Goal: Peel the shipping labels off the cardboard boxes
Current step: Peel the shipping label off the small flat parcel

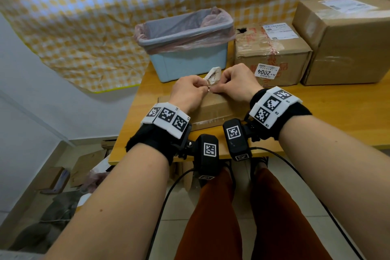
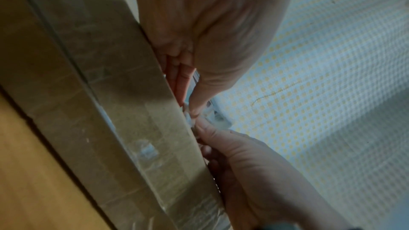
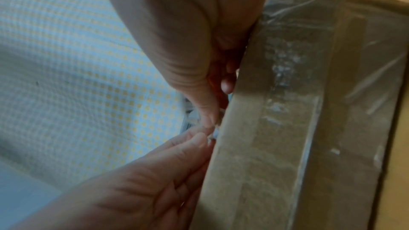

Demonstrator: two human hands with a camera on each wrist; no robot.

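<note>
Frame centre: left hand (image 1: 188, 90) and right hand (image 1: 236, 84) both pinch the crumpled label (image 1: 213, 77) over the flat box (image 1: 213, 110), likely wadding it for the bin (image 1: 185, 48) just behind. Two labelled boxes (image 1: 274, 53) wait at upper right.
</note>
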